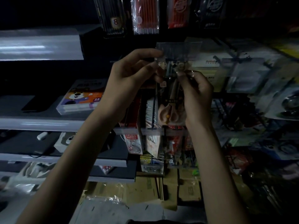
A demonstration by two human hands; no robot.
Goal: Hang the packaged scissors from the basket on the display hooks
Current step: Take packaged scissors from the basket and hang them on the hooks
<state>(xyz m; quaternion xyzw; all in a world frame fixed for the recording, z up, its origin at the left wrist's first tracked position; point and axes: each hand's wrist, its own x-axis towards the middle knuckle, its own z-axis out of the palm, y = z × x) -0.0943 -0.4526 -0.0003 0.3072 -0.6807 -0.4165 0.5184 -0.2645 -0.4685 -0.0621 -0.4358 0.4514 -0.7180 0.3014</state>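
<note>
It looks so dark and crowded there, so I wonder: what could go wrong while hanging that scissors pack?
The left hand and right hand pinch only the top of the scissors pack, so it might slip and drop. In this dim light, its hole may miss the hook hidden behind the clear tag.

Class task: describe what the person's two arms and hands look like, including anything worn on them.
The left forearm and right forearm are bare to the picture's edge: no sleeves, watch or bracelets show. The left hand and right hand wear no gloves.
</note>
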